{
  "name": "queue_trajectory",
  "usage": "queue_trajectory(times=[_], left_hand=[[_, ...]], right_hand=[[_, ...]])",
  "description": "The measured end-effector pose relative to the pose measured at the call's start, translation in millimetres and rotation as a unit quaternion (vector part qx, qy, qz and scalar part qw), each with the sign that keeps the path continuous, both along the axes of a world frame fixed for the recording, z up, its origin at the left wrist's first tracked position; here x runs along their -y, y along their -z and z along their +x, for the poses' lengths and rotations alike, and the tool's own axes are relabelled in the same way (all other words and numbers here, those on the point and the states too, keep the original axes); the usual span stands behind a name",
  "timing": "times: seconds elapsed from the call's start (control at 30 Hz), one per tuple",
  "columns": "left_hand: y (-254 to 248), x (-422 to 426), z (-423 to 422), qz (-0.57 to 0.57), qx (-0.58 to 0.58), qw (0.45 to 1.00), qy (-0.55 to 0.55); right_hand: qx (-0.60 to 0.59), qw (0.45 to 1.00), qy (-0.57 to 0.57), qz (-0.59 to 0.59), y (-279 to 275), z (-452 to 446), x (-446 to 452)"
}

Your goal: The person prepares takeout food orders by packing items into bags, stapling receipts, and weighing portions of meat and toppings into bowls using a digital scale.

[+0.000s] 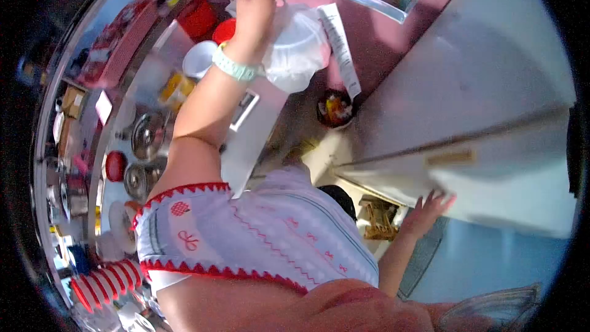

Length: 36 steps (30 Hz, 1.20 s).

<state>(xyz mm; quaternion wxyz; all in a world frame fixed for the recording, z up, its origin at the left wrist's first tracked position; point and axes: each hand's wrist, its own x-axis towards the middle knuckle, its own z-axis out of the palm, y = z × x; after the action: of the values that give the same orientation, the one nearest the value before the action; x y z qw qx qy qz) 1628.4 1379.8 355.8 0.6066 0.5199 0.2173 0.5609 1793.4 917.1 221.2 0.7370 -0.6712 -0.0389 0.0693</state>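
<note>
My left hand is raised at the top, its fingers pinched on a translucent plastic bag. The bag hangs beside my wrist, and something pale and pink shows through it; I cannot make out what. On the right, my right hand has its fingers spread and holds nothing that I can see. It is by the lower part of a large pale refrigerator; whether the fingertips touch it I cannot tell.
A counter on the left bears a white container, red tubs and steel pots. A long printed white strip stands by the pink wall. Below it is a dark round container. A small wooden stool is on the floor.
</note>
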Motion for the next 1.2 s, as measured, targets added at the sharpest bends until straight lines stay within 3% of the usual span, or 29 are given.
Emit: queue_trajectory(times=[0.03,0.13,0.17,0.27,0.3,0.43,0.5,0.57,0.63,0.7,0.77,0.83,0.87,0.9,0.93,0.97,1.07,1.2], left_hand=[[-1.6,-39.2,27.3,0.017,-0.025,1.0,0.002],[-23.7,-147.8,95.1,0.022,-0.059,0.997,0.044],[-44.5,-154.1,119.7,-0.003,0.021,0.999,0.026],[-53.4,-277.9,184.0,0.053,0.022,0.995,0.076],[-101.7,-228.6,175.2,0.07,0.007,0.996,0.053],[-56.1,-358.8,259.0,0.064,-0.002,0.998,-0.014],[-13.1,-463.5,296.6,0.079,-0.015,0.996,-0.043],[26.5,-541.5,272.9,0.134,-0.068,0.979,-0.137],[58.8,-567.3,286.8,0.106,-0.098,0.976,-0.161],[85.3,-568.3,286.4,0.039,-0.214,0.945,-0.243],[141.7,-636.6,293.7,-0.045,-0.13,0.963,-0.23],[175.3,-645.6,288.0,-0.082,-0.191,0.936,-0.286],[188.7,-653.5,282.6,-0.081,-0.289,0.91,-0.287],[202.0,-668.3,273.6,-0.048,-0.467,0.842,-0.265],[208.6,-681.2,268.2,0.04,-0.713,0.666,-0.214],[210.8,-685.5,259.6,0.122,-0.843,0.499,-0.158],[190.6,-658.5,228.5,0.178,-0.896,0.397,-0.091],[204.5,-695.8,198.2,0.274,-0.851,0.443,-0.073]], right_hand=[[0.018,0.997,0.068,-0.019,5.6,5.8,-19.6],[-0.11,0.952,0.179,0.223,23.1,-12.7,-66.8],[-0.137,0.955,0.181,0.19,26.7,-13.3,-78.8],[-0.182,0.962,0.179,0.099,33.5,8.5,-128.5],[-0.194,0.958,0.183,0.109,34.7,-1.5,-100.0],[-0.246,0.954,0.169,0.025,54.3,42.3,-162.4],[-0.267,0.948,0.171,-0.002,70.6,55.1,-197.3],[-0.282,0.944,0.167,-0.031,80.0,52.7,-234.1],[-0.306,0.936,0.167,-0.055,94.9,64.5,-258.4],[-0.322,0.929,0.168,-0.071,108.8,74.5,-273.2],[-0.334,0.923,0.171,-0.081,118.7,76.6,-278.2],[-0.338,0.921,0.173,-0.092,121.9,77.2,-281.0],[-0.341,0.919,0.173,-0.097,122.9,76.1,-281.0],[-0.343,0.918,0.174,-0.102,122.6,75.3,-279.7],[-0.342,0.917,0.174,-0.106,121.3,74.6,-279.5],[-0.342,0.917,0.176,-0.11,119.7,73.8,-277.3],[-0.336,0.917,0.177,-0.121,111.6,66.9,-270.3],[-0.313,0.923,0.19,-0.116,102.6,62.0,-247.2]])
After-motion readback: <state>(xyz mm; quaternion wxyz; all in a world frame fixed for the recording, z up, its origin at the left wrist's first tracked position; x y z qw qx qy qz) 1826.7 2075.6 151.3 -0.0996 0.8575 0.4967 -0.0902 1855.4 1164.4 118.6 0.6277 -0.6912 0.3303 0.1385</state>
